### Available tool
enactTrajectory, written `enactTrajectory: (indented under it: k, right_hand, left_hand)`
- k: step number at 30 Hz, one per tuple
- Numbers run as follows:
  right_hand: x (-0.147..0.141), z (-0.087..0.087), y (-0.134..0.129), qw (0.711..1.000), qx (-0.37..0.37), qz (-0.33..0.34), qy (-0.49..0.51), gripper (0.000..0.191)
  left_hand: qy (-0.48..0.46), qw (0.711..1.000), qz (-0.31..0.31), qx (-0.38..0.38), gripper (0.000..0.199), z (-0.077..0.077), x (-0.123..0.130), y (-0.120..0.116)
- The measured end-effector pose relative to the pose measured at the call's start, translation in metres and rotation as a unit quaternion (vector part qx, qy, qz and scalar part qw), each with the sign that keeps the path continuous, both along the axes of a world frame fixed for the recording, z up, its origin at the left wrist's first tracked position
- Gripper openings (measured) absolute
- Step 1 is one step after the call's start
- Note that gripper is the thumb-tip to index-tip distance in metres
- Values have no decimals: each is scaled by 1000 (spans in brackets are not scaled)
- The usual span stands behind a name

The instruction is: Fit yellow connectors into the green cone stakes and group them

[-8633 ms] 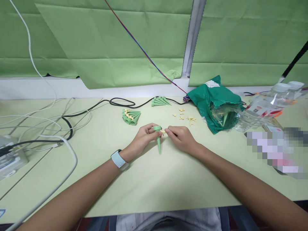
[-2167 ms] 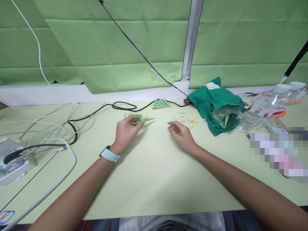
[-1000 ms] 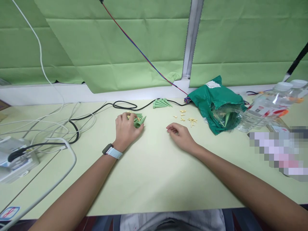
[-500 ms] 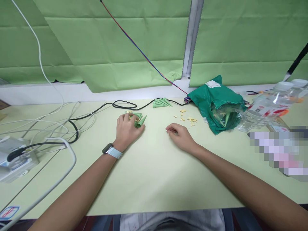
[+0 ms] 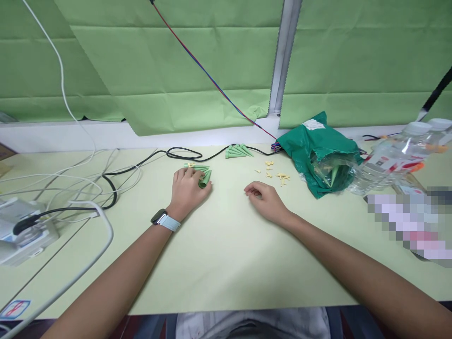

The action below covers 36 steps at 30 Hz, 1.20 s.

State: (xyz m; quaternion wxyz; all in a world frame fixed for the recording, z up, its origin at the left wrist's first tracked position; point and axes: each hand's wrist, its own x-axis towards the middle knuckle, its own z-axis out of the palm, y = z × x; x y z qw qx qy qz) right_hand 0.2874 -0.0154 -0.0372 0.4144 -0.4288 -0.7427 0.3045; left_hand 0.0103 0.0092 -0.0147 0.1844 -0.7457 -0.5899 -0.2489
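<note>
- At six o'clock, nearest our body, the near edge (image 5: 247,310) of the tabletop (image 5: 226,263) runs from side to side, well behind both hands.
- Between our forearms, up to the clock's centre midway between our hands, the pale surface gives us a wide stretch for moving.
- Toward eight o'clock, a thick white cable (image 5: 111,230) curves over the table and narrows the room outside our left arm.
- At three o'clock, our right hand (image 5: 264,200) rests with fingers loosely curled, a gap showing inside them.
- At nine o'clock, our left hand (image 5: 187,190) lies palm down, a watch (image 5: 158,217) on its wrist, fingers bent close together over a cluster of green cones (image 5: 206,178); we cannot tell whether the hidden fingertips pinch any.
- From that left hand, the visible cones poke out at one to two o'clock, past the fingers and just beside the thumb.
- Toward two o'clock, beyond our right hand, yellow pieces (image 5: 283,177) lie scattered.
- Farther out that way sit a torn green bag (image 5: 326,136) and clear bottles (image 5: 384,160).
- Between twelve and one, a fanned row of cones (image 5: 239,151) lies near the far edge, where a white wall (image 5: 176,136) stops us.
</note>
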Motion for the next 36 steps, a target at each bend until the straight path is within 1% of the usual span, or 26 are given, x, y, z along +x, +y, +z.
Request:
enactTrajectory:
  k: [4, 10, 12, 14, 17, 20, 22, 24, 26, 28, 30, 32, 34, 36]
  right_hand:
    - [0, 1, -1, 1000, 0, -2, -5, 19]
    - [-2, -1, 2, 1000, 1, -3, -6, 18]
    - [-5, -1, 7, 1000, 7, -7, -15, 17]
    - [-10, 0, 17, 999, 30, -9, -44, 19]
    - [-20, 5, 46, 985, 86, -29, -150, 22]
    - [-34, 12, 87, 955, 103, -80, -268, 30]
    - [-43, 16, 117, 948, 101, -95, -288, 35]
    - [-51, 18, 142, 945, 107, -94, -295, 39]
    - [-57, 17, 160, 944, 112, -89, -296, 43]
    - [-61, 14, 171, 946, 114, -85, -291, 44]
    - [-63, 11, 175, 949, 115, -86, -279, 41]
    - [-65, 9, 172, 954, 114, -87, -264, 34]
    - [-66, 7, 163, 960, 106, -80, -246, 27]
    - [-69, 6, 146, 966, 100, -67, -229, 25]
  left_hand:
    - [5, 1000, 21, 0, 31, -1, 1, -1]
    - [9, 1000, 24, 7, 34, -2, 1, -1]
    - [11, 1000, 22, 9, 34, -3, 1, 0]
    - [11, 1000, 20, 10, 34, -4, 1, 0]
    - [4, 1000, 12, 7, 35, -5, 1, 0]
    - [-2, 1000, 3, 3, 37, -5, 2, -1]
    - [-6, 1000, -4, 2, 37, -4, 3, -3]
    - [-10, 1000, -14, 2, 36, -3, 4, -5]
    - [-20, 999, -28, 2, 34, -2, 6, -7]
    - [-30, 999, -39, 0, 32, 0, 8, -9]
    - [-37, 998, -47, -6, 30, 1, 10, -10]
    - [-44, 998, -53, -13, 29, 2, 12, -10]
    - [-52, 997, -62, -18, 30, 2, 14, -11]
    - [-59, 995, -77, -22, 33, 2, 16, -12]
